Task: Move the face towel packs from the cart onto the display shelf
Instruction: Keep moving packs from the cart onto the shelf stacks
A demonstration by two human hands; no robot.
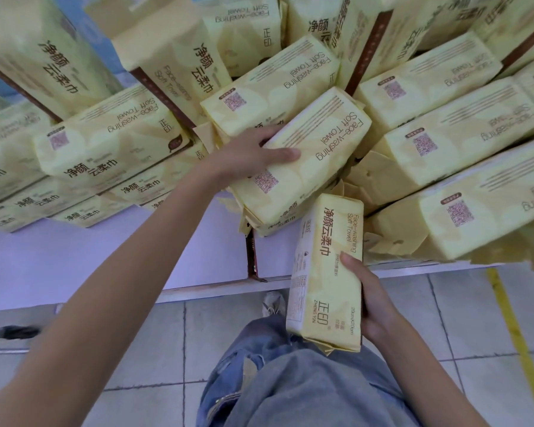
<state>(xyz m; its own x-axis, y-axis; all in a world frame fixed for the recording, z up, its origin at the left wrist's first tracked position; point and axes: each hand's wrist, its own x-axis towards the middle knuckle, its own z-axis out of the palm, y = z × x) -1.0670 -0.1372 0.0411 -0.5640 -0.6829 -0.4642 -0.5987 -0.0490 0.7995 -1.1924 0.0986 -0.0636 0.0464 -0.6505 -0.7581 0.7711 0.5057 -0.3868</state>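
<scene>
Left hand (253, 152) was curled round the near end of a tilted pack (302, 167), one digit flat along its top face and the others hooked over the far edge. The pack lay slantwise on the stacked packs (463, 149) just beyond my knuckles, above the display shelf (105, 257).

Right hand (372, 300) gripped a second pack (324, 272) by its long side. It stood on end, at the shelf's front edge.

Handling, as I judged it: light, soft, squashy under slick film. A corner pinch would likely slip. Best hold seemed to be across the narrow width at mid-length, thumb opposing fingers. The crimped end flaps looked too flimsy to lift by.

Look: pale yellow wrap, brown lettering "Face-washing Soft Towel", a speckled code square.
</scene>
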